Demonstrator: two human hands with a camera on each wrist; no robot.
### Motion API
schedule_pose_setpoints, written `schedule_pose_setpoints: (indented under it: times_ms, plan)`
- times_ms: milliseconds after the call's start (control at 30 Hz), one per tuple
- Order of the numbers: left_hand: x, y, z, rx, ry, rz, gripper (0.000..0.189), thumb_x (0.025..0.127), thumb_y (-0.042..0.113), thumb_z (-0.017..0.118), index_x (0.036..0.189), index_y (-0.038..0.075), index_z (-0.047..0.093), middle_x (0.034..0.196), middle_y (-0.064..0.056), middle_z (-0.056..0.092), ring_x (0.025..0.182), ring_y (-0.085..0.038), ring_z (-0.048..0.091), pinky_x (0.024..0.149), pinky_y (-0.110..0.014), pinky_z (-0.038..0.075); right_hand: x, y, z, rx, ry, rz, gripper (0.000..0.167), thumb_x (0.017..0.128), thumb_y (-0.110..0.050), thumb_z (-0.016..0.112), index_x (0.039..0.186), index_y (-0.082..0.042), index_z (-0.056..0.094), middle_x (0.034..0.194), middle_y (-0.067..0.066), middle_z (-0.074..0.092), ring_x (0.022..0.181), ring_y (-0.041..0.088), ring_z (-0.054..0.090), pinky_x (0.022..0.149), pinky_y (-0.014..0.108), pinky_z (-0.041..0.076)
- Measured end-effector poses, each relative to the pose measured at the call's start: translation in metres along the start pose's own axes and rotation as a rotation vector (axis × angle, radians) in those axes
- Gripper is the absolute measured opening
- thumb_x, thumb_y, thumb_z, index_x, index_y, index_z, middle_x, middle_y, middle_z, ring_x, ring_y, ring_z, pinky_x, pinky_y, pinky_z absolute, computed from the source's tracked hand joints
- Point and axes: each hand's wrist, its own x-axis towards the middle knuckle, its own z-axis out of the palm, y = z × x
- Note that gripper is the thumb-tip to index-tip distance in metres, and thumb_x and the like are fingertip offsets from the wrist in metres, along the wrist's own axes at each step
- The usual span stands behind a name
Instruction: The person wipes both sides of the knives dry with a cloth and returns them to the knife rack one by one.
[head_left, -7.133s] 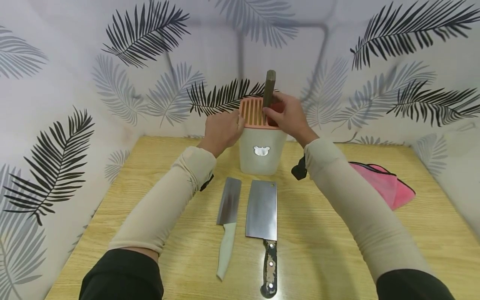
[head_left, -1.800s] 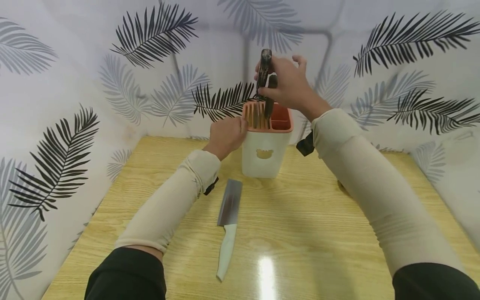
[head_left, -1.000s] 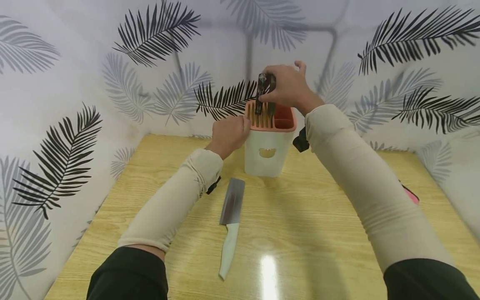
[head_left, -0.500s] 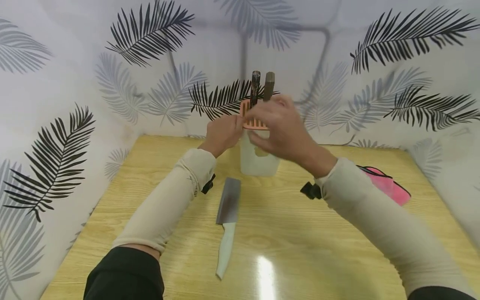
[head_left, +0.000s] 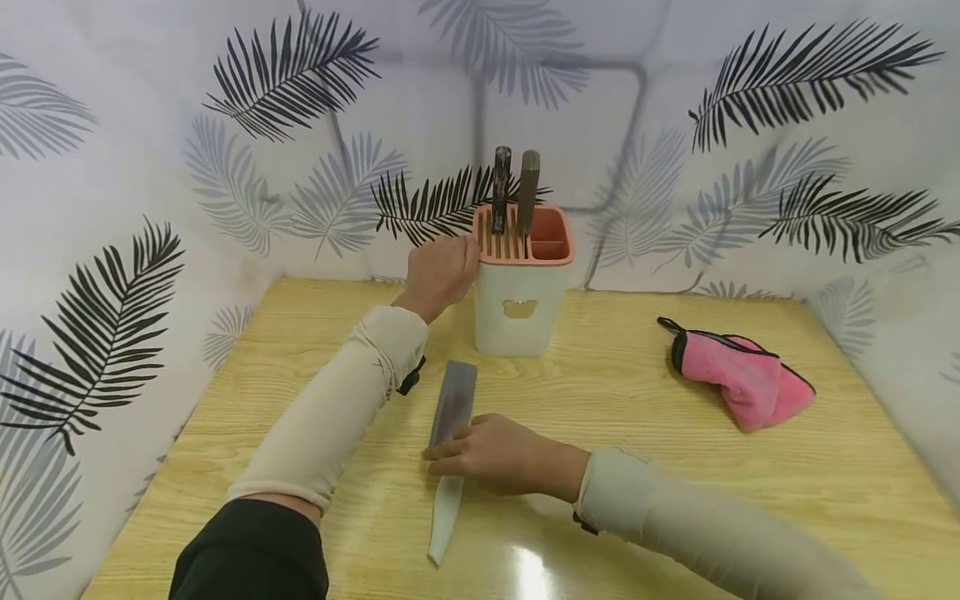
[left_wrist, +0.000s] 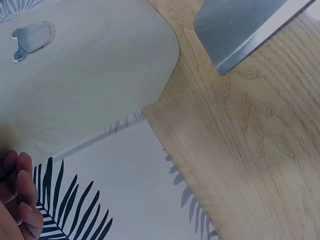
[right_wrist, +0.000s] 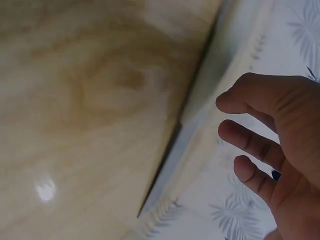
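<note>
The white-handled kitchen knife (head_left: 447,517) lies on the wooden table, its blade pointing away from me. Over the place where blade and handle meet is my right hand (head_left: 491,454); in the right wrist view its fingers (right_wrist: 250,142) are spread from the thumb, with the knife (right_wrist: 172,155) beyond them. My left hand (head_left: 437,273) grips the left rim of the white knife holder (head_left: 517,333), fingers curled in the left wrist view. A worn black handle (head_left: 501,187) and a brownish handle (head_left: 528,187) stand up from the holder's slots.
A pink cloth (head_left: 738,379) with black edging lies on the right of the table (head_left: 622,375). The holder's orange top has slots on the left and open compartments on the right. Leaf-patterned covering (head_left: 420,83) rises behind the table.
The cleaver went from the table into a holder slot, and my right hand let go of its handle. That hand then came down to the white-handled knife. My left hand stayed on the holder.
</note>
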Motion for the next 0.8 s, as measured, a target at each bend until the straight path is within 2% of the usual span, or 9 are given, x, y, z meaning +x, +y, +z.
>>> schedule_pose_setpoints:
  times_ms: [100,233,400,533,600,700,800]
  plan:
    - [0.001,0.002,-0.001,-0.001,0.005,-0.008,0.05,0.105,0.026,0.022,0.058,0.018,0.035,0.049,0.003,0.028,0.043,-0.013,0.023,0.042,-0.027,0.017,0.001,-0.008,0.01,-0.051,0.02,-0.047,0.041,0.091,-0.013,0.069,0.129,-0.028,0.064,0.134,-0.016,0.064,0.105,0.006,0.067,0.072,0.021,0.056]
    - [0.001,0.005,-0.004,0.005,-0.003,-0.025,0.05,0.104,0.026,0.022,0.057,0.018,0.035,0.049,0.003,0.028,0.043,-0.013,0.022,0.042,-0.027,0.017,-0.001,-0.012,0.018,-0.083,0.067,-0.063,0.028,0.093,-0.018,0.067,0.119,-0.028,0.066,0.122,-0.017,0.067,0.095,0.004,0.067,0.058,0.018,0.052]
    - [0.001,0.004,-0.005,0.007,-0.009,-0.028,0.048,0.103,0.025,0.021,0.057,0.018,0.035,0.05,0.003,0.027,0.045,-0.013,0.021,0.043,-0.027,0.017,-0.001,-0.015,0.026,-0.132,0.092,-0.081,0.021,0.096,-0.022,0.062,0.115,-0.029,0.064,0.113,-0.016,0.067,0.087,0.003,0.066,0.052,0.016,0.048]
    - [0.001,0.003,-0.003,-0.005,-0.028,-0.027,0.049,0.103,0.027,0.02,0.058,0.018,0.035,0.05,0.003,0.028,0.045,-0.013,0.021,0.043,-0.027,0.016,-0.004,-0.013,0.029,-0.2,0.151,-0.107,0.011,0.099,-0.021,0.058,0.108,-0.027,0.06,0.104,-0.014,0.063,0.069,0.002,0.061,0.046,0.017,0.041]
    - [0.002,0.002,-0.002,-0.007,-0.036,-0.031,0.049,0.103,0.027,0.019,0.057,0.018,0.035,0.05,0.003,0.028,0.045,-0.013,0.021,0.043,-0.027,0.015,-0.007,-0.011,0.029,-0.201,0.199,-0.101,0.009,0.1,-0.021,0.055,0.108,-0.025,0.058,0.102,-0.012,0.061,0.061,0.002,0.056,0.043,0.018,0.037]
    - [0.001,0.001,-0.002,-0.013,-0.045,-0.037,0.05,0.103,0.027,0.019,0.056,0.018,0.035,0.049,0.003,0.028,0.045,-0.013,0.02,0.043,-0.027,0.014,-0.014,-0.008,0.026,-0.13,0.267,-0.052,0.013,0.1,-0.022,0.055,0.113,-0.023,0.056,0.11,-0.007,0.06,0.061,0.003,0.055,0.041,0.017,0.032]
    - [0.001,0.002,-0.003,-0.013,-0.051,-0.029,0.05,0.104,0.027,0.019,0.057,0.018,0.035,0.049,0.003,0.028,0.045,-0.013,0.021,0.043,-0.027,0.014,-0.022,-0.007,0.021,-0.003,0.35,0.051,0.024,0.094,-0.024,0.066,0.116,-0.023,0.056,0.119,-0.002,0.058,0.067,0.006,0.06,0.042,0.015,0.036]
